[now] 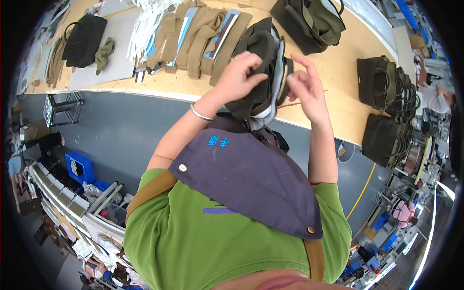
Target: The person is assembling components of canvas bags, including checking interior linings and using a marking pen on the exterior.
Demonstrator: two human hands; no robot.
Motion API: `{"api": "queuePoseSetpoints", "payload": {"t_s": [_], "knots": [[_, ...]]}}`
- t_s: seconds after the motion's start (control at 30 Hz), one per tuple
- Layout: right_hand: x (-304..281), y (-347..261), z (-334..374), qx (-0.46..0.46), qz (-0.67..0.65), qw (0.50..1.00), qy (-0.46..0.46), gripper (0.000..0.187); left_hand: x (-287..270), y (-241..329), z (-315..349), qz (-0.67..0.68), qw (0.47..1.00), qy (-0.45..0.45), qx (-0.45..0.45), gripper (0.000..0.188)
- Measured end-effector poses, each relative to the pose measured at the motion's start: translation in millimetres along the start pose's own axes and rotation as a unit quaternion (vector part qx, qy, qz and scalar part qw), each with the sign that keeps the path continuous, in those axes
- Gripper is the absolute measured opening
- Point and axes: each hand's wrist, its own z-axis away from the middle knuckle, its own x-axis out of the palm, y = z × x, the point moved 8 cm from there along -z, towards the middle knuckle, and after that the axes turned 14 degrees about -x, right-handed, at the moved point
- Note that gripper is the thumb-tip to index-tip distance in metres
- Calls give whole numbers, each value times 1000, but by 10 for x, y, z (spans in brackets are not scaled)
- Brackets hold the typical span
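Note:
A dark olive fabric bag (263,92) with a pale grey lining stands at the table's front edge, right before my body. Its opening faces up and to the right, and layers of light and dark cloth show there. My left hand (241,77) is curled over the bag's left side, with thumb and fingers bent onto the dark cloth. On the other side, my right hand (308,92) is beside the bag's right rim. Its index finger reaches out, its thumb is close to the rim, and no object shows between the fingers.
Tan fabric strips (198,43) and white strips (147,29) lie on the wooden table (333,72). Another olive bag (309,24) stands behind; several finished-looking bags (386,92) line the right edge. A small black bag (84,41) sits far left. A metal stool (63,108) stands below.

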Motion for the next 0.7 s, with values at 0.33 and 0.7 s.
{"api": "queuePoseSetpoints", "payload": {"t_s": [0.33,0.7], "knots": [[-292,-437,-2,-194,624,757,-6,33,-705,-1081,221,252,938,131,-199,11],[898,454,-507,-53,554,704,-441,26,-533,522,574,-112,952,230,167,24]]}}
